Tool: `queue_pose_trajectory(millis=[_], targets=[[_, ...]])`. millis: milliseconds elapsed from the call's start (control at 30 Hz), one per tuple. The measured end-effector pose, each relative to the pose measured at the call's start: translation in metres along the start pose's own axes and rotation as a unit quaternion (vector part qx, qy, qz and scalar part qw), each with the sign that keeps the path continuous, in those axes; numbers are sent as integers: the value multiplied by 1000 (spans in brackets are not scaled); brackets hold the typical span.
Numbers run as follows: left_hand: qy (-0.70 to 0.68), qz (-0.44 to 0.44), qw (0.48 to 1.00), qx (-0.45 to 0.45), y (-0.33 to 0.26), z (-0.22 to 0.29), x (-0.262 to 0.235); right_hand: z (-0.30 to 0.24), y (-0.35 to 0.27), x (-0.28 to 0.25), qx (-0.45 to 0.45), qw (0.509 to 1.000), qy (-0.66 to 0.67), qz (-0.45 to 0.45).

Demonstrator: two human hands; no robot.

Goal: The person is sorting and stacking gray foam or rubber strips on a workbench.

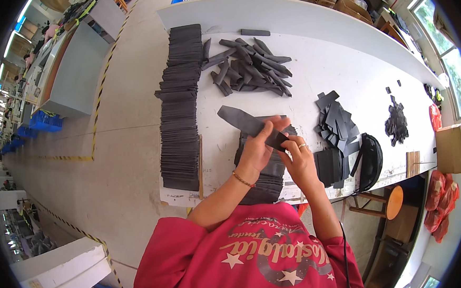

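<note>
Head view: I see both hands raised together over the white table (342,68), meeting on one long dark grey strip (248,124). My left hand (257,147) is curled around the strip's near end, thumb and fingers pinched shut on it. My right hand (297,158), a ring on one finger, closes its fingertips on that same end from the other side, so the two hands touch each other around the piece.

The strip is flat, matte and narrow. It sticks out up and to the left of the hands at a slant, its far end free in the air above the table.

Directly beneath the hands sits a short stack of dark pieces (267,176) at the near table edge. Left of the left hand runs a long tall row of stacked dark sheets (178,105), reaching from the near edge to the far side. Beyond the hands lies a loose heap of dark strips (249,69). Just right of the right hand is a pile of dark cut squares (337,124) and a black rounded pouch (371,162); farther right is a small heap of dark scraps (396,123). Bare white tabletop shows between the hands and the far heap, and between the tall row and the left hand
</note>
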State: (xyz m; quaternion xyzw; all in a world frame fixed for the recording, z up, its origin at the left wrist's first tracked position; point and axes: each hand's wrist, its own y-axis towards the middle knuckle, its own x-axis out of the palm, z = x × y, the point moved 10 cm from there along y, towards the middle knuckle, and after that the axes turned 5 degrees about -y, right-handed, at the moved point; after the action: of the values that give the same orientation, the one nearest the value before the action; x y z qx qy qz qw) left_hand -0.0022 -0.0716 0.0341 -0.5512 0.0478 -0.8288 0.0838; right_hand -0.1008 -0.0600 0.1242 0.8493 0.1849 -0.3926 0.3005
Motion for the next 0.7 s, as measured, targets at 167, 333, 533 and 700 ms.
queue_pose_trajectory(millis=[167,333,533,700], targets=[[-9,24,995,94,4,33,16,-2,9,-15,-32,999,19,40],[-17,10,995,101,-3,22,24,-8,19,-13,-57,996,44,51],[-16,3,992,121,-3,18,24,-9,22,-12,-65,994,59,62],[-20,9,993,120,-2,16,21,-4,22,-6,-53,995,70,49]])
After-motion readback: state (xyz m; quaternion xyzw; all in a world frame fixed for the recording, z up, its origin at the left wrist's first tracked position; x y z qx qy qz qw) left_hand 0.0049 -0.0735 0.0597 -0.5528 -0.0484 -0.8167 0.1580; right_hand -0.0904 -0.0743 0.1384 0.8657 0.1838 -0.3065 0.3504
